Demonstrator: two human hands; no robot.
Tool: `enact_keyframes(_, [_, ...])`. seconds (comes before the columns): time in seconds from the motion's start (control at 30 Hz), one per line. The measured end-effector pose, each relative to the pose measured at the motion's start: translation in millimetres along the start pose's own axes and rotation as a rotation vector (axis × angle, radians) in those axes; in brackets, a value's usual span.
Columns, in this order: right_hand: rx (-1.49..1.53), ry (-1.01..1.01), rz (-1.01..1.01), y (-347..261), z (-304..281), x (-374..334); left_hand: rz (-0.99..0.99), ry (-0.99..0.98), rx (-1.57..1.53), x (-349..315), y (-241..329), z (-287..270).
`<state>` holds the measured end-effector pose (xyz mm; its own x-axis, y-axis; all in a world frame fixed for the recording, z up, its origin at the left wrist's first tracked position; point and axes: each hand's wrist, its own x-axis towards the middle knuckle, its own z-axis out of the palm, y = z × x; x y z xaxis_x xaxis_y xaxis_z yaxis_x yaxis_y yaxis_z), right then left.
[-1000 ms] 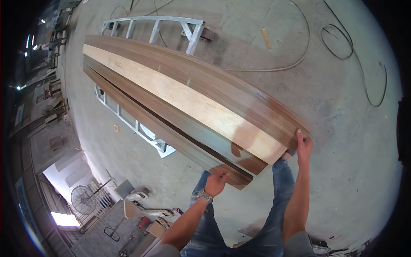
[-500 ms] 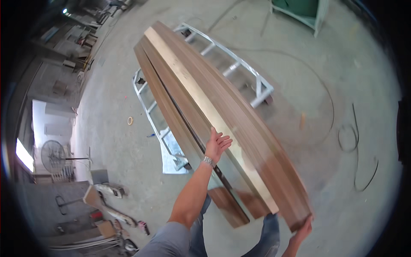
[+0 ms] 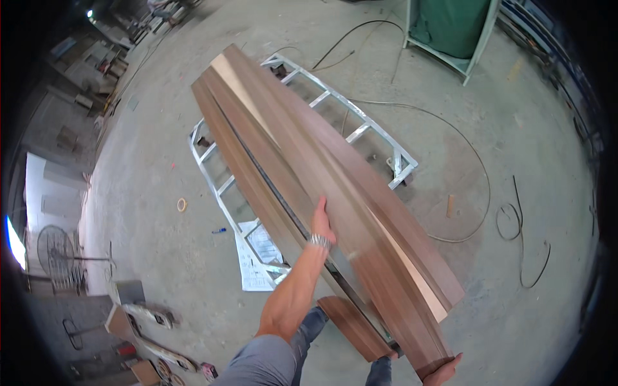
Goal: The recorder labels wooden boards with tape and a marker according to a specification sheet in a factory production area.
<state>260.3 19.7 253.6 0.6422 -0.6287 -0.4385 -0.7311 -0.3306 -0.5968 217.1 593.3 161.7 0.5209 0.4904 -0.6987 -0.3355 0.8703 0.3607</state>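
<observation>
A long brown wood-grain board (image 3: 376, 248) lies aslant over the stack, with its near end toward me. My left hand (image 3: 323, 224), a watch on its wrist, closes on the board's left edge, thumb along the top and fingers mostly hidden. At the near end, my right hand (image 3: 443, 373) grips the corner. Beneath the board, a pale strip (image 3: 412, 273) shows in a narrow wedge, beside another brown board (image 3: 428, 260) on the right. Further brown boards (image 3: 351, 325) with a dark lengthwise gap between them lie on the left.
The boards rest across a silver metal frame (image 3: 367, 125). By its left side are a printed sheet (image 3: 254, 273), a blue pen (image 3: 219, 230) and a tape roll (image 3: 181, 205). Black cable (image 3: 487, 174) loops on the right floor. A green-bagged stand (image 3: 450, 29) is behind, a fan (image 3: 56, 254) at left.
The brown board's near end has swung left across the pale strip, uncovering another board on the right. My left hand, earlier spread over the strip, has closed on the board's edge.
</observation>
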Motion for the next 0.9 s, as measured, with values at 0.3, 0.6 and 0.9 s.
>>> enact_keyframes(0.3, [-0.625, 0.240, 0.018, 115, -110, 91, -0.003, 0.362, 0.046, -151, -111, -67])
enact_keyframes(0.6, [-0.874, 0.153, -0.065, 164, -140, 66, -0.003, 0.375, 0.023, -193, -126, -141])
enact_keyframes(0.9, [-0.234, 0.106, 0.058, 315, -106, 96, 0.019, 0.342, 0.129, -125, -105, -213])
